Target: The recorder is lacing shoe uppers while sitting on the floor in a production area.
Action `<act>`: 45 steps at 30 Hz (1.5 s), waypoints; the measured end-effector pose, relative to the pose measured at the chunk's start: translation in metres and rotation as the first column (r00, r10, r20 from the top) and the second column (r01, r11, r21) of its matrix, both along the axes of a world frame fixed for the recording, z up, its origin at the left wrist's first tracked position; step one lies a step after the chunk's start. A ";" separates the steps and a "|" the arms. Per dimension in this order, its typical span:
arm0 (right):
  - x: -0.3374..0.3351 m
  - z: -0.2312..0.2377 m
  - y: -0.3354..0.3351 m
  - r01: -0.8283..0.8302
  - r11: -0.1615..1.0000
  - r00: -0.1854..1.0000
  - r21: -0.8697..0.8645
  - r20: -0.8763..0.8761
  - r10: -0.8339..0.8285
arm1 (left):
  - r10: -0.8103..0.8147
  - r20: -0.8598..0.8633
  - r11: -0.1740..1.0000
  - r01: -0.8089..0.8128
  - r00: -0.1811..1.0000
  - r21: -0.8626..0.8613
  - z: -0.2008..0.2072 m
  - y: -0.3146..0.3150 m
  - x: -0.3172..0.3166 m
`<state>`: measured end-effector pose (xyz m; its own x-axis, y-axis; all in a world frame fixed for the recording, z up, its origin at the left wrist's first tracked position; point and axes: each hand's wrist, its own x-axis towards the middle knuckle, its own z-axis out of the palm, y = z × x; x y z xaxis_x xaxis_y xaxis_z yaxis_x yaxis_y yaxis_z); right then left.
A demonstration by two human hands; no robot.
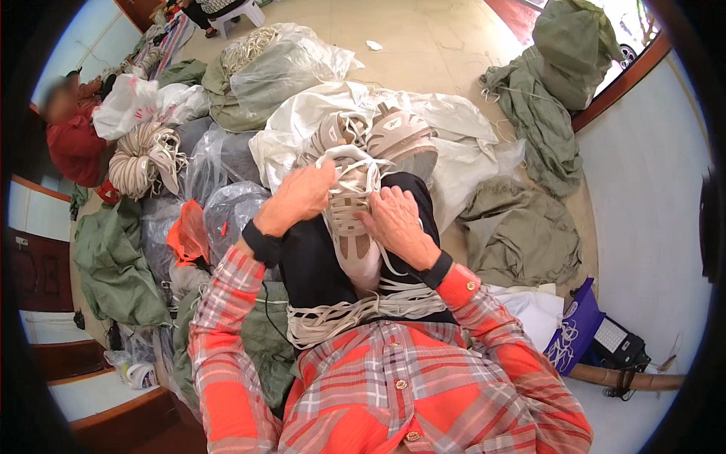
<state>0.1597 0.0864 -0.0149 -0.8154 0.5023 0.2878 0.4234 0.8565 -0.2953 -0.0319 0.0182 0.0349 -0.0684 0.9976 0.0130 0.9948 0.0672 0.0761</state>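
Note:
A beige and white shoe upper (352, 219) lies over my lap with its toe toward me. White shoelace (368, 172) runs through its eyelets and loops loosely at the top. My left hand (301, 195) is closed beside the upper's left edge, with lace between its fingertips. My right hand (398, 221) is at the other edge, fingers bent and closed on lace, thumb against the upper. Loose shoelaces (363, 312) lie in a thick bunch across my thighs. Just beyond my knees, stacks of nested shoe uppers (401, 129) rest on white sacking.
White sacking (473, 140) spreads ahead. Clear plastic bags (219, 163) and a bundle of uppers (144, 157) are on the left, near a person in red (72, 144). Green sacks (522, 231) lie right. A purple box (572, 325) holding laces stands at the lower right.

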 end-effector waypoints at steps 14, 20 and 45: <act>0.042 0.053 0.046 -0.400 0.756 0.873 -0.518 0.036 0.486 | -0.611 0.548 0.749 -0.641 -0.572 0.166 0.002 -0.135 -0.120; 0.002 0.022 0.053 -0.407 0.784 0.908 -0.468 -0.118 0.401 | -0.867 0.414 0.464 -0.750 -0.276 0.471 0.049 -0.237 -0.215; -0.091 0.015 0.024 -0.222 0.953 0.966 -0.207 -0.180 0.186 | 0.282 0.921 0.815 -0.573 0.270 -0.082 -0.054 -0.078 0.031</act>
<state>0.0689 0.1104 -0.0003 -0.8607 0.3961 0.3198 0.1796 0.8240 -0.5374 -0.0013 -0.0599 -0.0193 -0.6005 0.7873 -0.1398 0.1707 0.2970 0.9395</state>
